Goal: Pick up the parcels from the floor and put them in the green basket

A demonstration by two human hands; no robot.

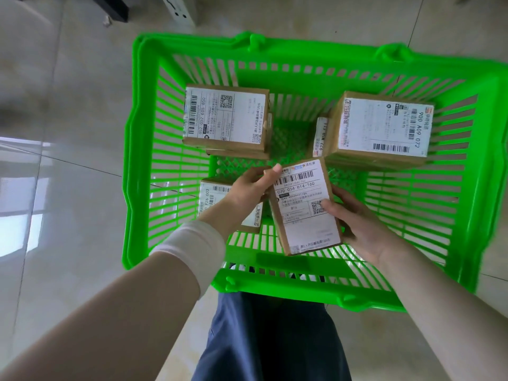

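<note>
Parcel (305, 207) gripped between left hand (247, 192) and right hand (357, 224)

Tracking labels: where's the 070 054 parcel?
Centre of the head view: left hand and right hand hold the parcel in the green basket, towards its near wall.

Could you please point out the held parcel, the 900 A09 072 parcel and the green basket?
held parcel (305, 204), head view, label centre
900 A09 072 parcel (384, 127), head view, label centre
green basket (316, 55), head view, far rim
</note>
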